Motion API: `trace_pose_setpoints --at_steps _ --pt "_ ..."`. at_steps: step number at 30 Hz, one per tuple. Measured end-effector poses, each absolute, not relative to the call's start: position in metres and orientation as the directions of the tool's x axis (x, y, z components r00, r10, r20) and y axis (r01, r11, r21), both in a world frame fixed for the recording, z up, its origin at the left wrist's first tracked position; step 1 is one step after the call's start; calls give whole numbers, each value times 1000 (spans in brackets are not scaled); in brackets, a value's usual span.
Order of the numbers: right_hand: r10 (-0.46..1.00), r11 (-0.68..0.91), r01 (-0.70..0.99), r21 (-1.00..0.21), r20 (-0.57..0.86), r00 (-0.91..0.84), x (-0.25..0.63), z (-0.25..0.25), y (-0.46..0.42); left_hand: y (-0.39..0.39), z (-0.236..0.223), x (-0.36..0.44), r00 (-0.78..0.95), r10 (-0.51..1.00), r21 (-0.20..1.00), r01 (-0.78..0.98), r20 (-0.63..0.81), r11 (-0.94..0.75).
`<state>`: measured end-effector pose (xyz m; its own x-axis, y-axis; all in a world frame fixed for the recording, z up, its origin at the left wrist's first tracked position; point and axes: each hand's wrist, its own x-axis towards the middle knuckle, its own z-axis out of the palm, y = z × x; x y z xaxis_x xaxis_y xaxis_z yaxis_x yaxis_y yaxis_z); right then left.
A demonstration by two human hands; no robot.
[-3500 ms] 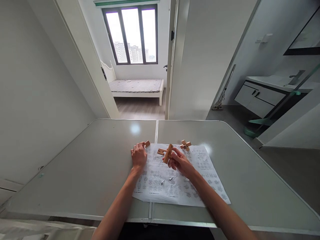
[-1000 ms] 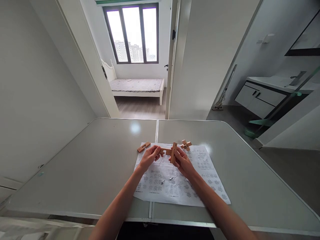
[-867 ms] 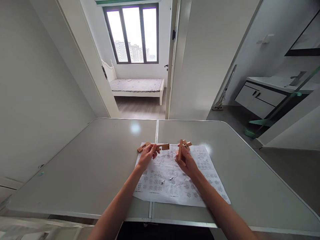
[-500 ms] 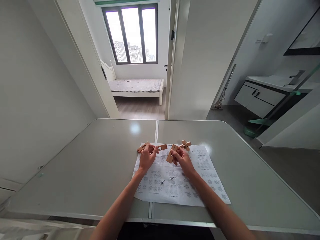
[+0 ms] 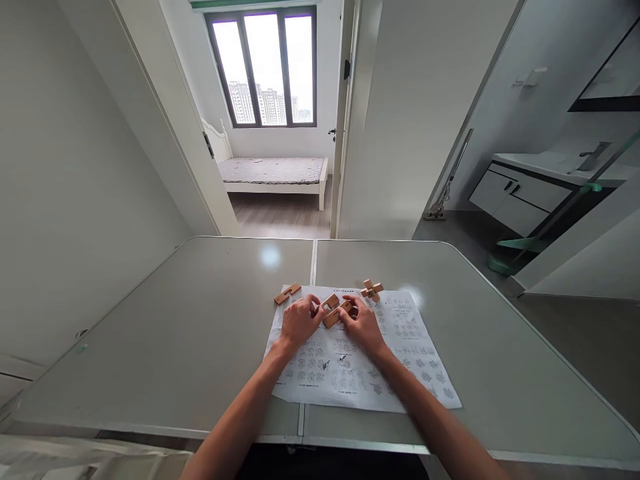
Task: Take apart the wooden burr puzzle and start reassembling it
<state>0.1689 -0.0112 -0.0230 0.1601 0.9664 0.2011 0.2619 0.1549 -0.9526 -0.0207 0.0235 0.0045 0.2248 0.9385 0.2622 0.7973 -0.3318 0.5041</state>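
My left hand (image 5: 302, 319) pinches a notched wooden puzzle piece (image 5: 331, 301), its free end pointing right. Close beside it, my right hand (image 5: 363, 324) grips another wooden puzzle piece (image 5: 332, 319) that is tilted down to the left. The two pieces are near each other; whether they touch I cannot tell. Beyond my left hand lies a loose notched piece (image 5: 287, 293) at the sheet's upper left corner. Several pieces joined in a cross (image 5: 372, 290) sit behind my right hand. Under both hands is a white printed sheet (image 5: 360, 393) with small diagrams.
The grey table (image 5: 165, 347) has a metal seam (image 5: 314, 263) down its middle. Past its far edge, a doorway leads to a bed (image 5: 273, 172) below a window (image 5: 265, 70). A washbasin cabinet (image 5: 520, 197) and a mop (image 5: 453, 173) are off to the right.
My left hand has moved right, away from the loose piece, bringing its piece close to the other. My right hand has turned its piece to a flatter tilt.
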Motion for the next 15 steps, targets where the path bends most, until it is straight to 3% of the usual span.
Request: trace_pose_setpoints --at_steps 9,15 --pt "924 252 434 -865 348 156 170 -24 -12 24 -3 -21 238 917 441 819 321 -367" --pt "932 251 394 -884 330 149 170 -24 -13 23 -2 -19 263 888 452 785 376 -424"
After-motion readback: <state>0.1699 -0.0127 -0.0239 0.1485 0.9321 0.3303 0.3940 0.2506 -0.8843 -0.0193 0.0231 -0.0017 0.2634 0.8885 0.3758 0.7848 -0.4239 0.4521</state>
